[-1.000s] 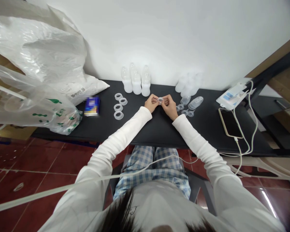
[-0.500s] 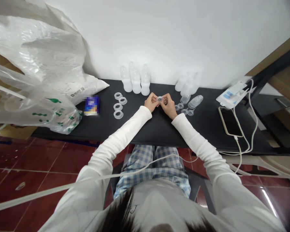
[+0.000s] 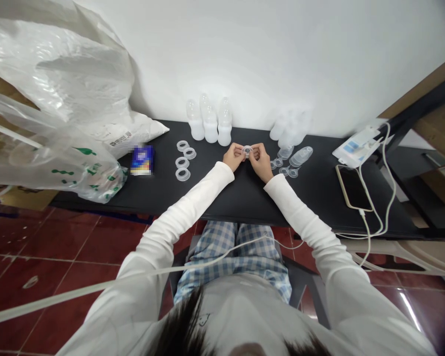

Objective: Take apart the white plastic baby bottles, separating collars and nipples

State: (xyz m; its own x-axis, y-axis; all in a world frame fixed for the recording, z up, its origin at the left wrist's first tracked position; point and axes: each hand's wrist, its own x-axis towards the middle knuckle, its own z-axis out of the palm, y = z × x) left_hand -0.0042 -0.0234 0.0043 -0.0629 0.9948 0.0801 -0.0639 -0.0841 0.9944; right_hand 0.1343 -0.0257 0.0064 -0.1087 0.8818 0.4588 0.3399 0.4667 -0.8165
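Observation:
My left hand (image 3: 233, 157) and my right hand (image 3: 261, 161) meet over the middle of the black table (image 3: 244, 193). Both pinch one small clear plastic ring piece (image 3: 246, 150) between their fingertips. Several loose white rings (image 3: 182, 160) lie to the left of my left hand. Three white bottles (image 3: 209, 125) stand behind the hands against the wall. To the right of my right hand lie clear teats and small rings (image 3: 291, 161), with a cluster of clear bottles (image 3: 289, 130) behind them.
Large plastic bags (image 3: 59, 123) cover the table's left end, with a small blue pack (image 3: 142, 159) beside them. At the right lie a phone (image 3: 353, 188), a white box (image 3: 356, 146) and white cables (image 3: 381, 198). Red floor tiles show below the table.
Both hands stay together on the small ring piece, shifting only slightly. The view has drifted a little.

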